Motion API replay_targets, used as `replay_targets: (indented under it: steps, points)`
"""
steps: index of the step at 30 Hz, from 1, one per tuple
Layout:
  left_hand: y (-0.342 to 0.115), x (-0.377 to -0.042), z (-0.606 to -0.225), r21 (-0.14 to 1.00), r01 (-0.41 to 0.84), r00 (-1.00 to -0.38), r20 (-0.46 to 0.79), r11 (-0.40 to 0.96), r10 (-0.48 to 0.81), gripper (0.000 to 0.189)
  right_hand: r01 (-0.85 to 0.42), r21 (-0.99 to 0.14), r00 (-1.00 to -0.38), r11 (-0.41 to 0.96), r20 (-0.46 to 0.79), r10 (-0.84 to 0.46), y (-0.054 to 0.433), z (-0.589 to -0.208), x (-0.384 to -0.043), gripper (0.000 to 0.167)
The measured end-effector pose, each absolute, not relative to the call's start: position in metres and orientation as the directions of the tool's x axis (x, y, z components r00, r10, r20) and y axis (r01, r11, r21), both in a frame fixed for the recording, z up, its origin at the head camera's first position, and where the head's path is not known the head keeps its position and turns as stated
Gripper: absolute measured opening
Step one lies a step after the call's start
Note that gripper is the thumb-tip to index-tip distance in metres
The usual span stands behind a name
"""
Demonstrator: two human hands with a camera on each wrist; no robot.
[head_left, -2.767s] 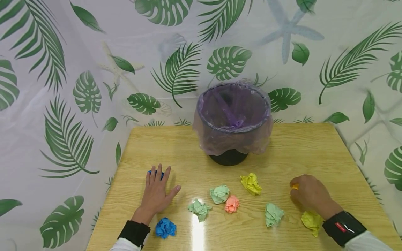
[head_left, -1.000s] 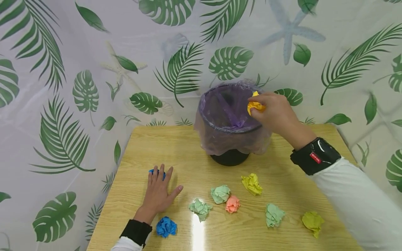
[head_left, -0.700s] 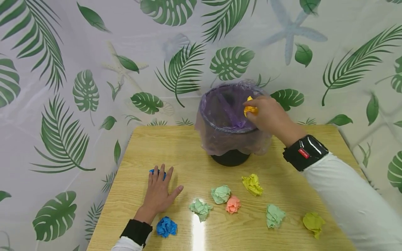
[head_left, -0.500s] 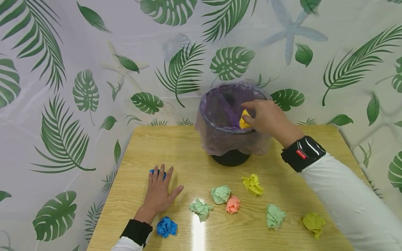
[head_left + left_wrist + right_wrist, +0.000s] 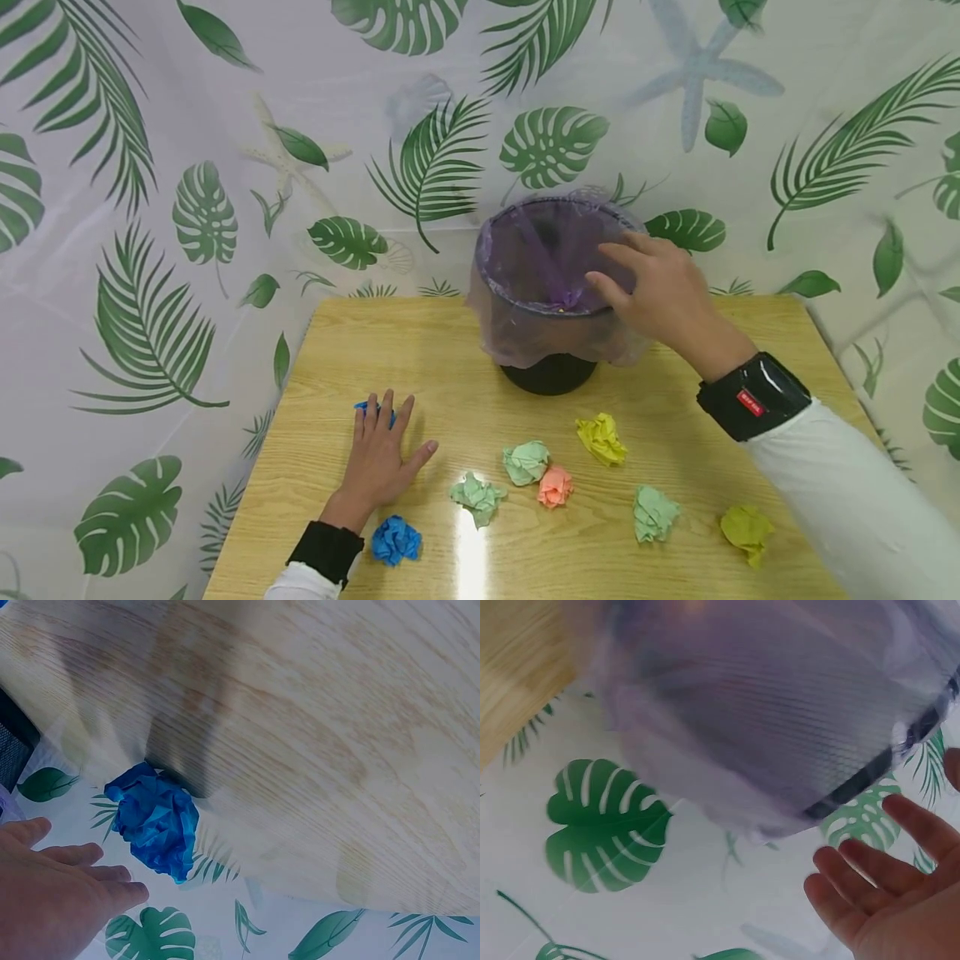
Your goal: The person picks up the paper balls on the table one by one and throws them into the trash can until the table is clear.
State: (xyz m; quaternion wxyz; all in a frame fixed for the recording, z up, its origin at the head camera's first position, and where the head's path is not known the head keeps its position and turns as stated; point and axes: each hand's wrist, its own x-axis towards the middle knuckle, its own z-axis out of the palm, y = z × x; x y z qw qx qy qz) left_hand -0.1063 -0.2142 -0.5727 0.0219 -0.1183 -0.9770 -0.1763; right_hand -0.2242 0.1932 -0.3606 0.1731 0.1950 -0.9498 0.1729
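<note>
My right hand (image 5: pixel 663 292) hangs over the right rim of a black bin (image 5: pixel 551 375) lined with a thin purple bag (image 5: pixel 517 333). Its thumb and fingers are spread with nothing between them. A tiny speck of yellow shows just inside the bin's front rim. My left hand (image 5: pixel 378 458) lies with straight, spread fingers on the left of the table, partly over a crumpled blue paper ball (image 5: pixel 362 407). In the left wrist view that blue paper ball (image 5: pixel 157 821) sits just beyond the fingertips. A second blue paper ball (image 5: pixel 396 541) lies beside the left wrist.
Mid-table lie two pale green paper balls (image 5: pixel 525 462), a coral one (image 5: pixel 555 487) and a yellow one (image 5: pixel 602 439). Another green ball (image 5: pixel 656 514) and a yellow-green one (image 5: pixel 747 534) lie to the right, near the right sleeve. A leaf-print curtain (image 5: pixel 420 167) hangs behind the wooden table (image 5: pixel 390 350).
The right hand picked up an orange-yellow paper ball at the table's right, carried it up to the bin and let it go inside the rim. Its fingers have spread. The left hand stayed put.
</note>
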Motion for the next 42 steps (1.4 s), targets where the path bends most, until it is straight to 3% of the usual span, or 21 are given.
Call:
replay_targets:
  steps: [3,9,17,28,42]
  points:
    - [-0.214,-0.106,-0.572,0.339,0.242,-0.970,0.094,0.909,0.223,0.083,-0.443,-0.235,-0.836,0.865,0.456,-0.305,0.205,-0.368,-0.219,0.050]
    - [-0.213,-0.106,-0.572,0.339,0.241,-0.971,0.093,0.910,0.222,0.083,-0.353,-0.279,-0.891,0.893,0.392,-0.230,0.234,-0.386,-0.204,0.063]
    - [-0.212,-0.107,-0.571,0.340,0.238,-0.971,0.075,0.910,0.226,0.082,-0.292,-0.329,-0.899,0.898,0.415,-0.141,0.270,-0.435,-0.184,0.063]
    - [-0.213,-0.108,-0.570,0.339,0.237,-0.971,0.067,0.910,0.228,0.082,-0.244,-0.257,-0.936,0.935,0.314,-0.158,0.298,-0.492,-0.161,0.066]
    - [-0.214,-0.108,-0.569,0.328,0.231,-0.973,0.066,0.916,0.222,0.083,-0.218,-0.243,-0.963,0.945,0.210,-0.169,0.313,-0.534,-0.143,0.073]
